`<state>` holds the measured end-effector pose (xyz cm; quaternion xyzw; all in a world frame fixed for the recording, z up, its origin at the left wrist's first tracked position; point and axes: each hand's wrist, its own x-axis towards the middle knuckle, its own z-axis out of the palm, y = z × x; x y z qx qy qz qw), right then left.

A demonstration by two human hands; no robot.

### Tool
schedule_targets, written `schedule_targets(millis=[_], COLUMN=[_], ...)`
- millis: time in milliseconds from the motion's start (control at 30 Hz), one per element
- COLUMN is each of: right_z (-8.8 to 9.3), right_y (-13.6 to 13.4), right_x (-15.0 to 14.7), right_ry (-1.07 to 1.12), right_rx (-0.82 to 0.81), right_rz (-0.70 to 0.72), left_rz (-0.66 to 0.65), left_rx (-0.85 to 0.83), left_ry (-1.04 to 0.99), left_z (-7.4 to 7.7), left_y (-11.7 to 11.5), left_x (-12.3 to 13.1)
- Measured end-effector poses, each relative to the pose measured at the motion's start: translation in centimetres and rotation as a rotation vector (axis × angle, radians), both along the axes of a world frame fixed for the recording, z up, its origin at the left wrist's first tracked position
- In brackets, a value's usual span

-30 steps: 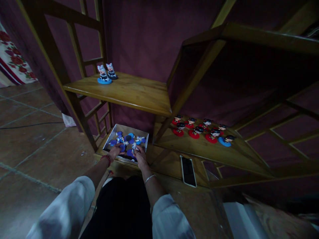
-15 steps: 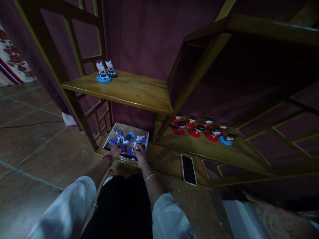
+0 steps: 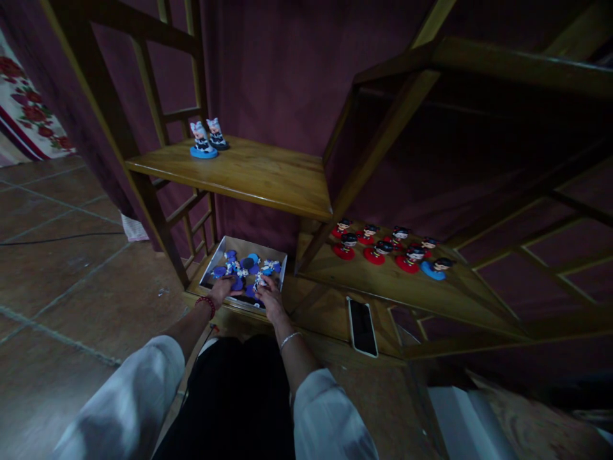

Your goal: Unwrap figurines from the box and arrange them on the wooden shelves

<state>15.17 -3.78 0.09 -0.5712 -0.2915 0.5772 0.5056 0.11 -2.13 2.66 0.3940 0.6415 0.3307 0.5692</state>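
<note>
A shallow white tray on the lowest wooden shelf holds several small figurines on blue bases. Both my hands reach into its near side. My left hand rests on a blue-based figurine at the tray's front left. My right hand has its fingers around a small white and blue figurine at the front right. Two blue-based figurines stand upright on the upper left shelf.
Several red-based figurines and one blue-based figurine stand on the right shelf. A phone lies face up on the bottom board. Wooden uprights and slats frame the shelves. Tiled floor spreads to the left.
My hands have stayed in the tray's near side, fingers shifting slightly among the figurines. The view has moved a little.
</note>
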Motion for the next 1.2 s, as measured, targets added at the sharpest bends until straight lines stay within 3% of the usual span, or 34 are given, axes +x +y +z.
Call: schedule_targets(millis=[133,367,767,1200], right_z=[0.3,0.8,0.3,1.5], right_y=[0.0,-0.1,0.4,0.1], right_x=[0.0,-0.3,-0.3,-0.2], right_ry=[0.012,0.02,0.011,-0.055], right_rx=[0.01,0.027,0.03,0.144], right_rz=[-0.017,-0.024,-0.029,0.035], left_rz=[0.023,0.05,-0.007,0.006], left_rx=[-0.092,-0.139,-0.103,-0.103], left_ry=[-0.218,-0.345,-0.359,-0.403], left_z=[0.6,1.0,1.1,1.4], left_y=[-0.3,-0.8,-1.4,-1.5], left_x=[0.1,1.1,1.6,2.4])
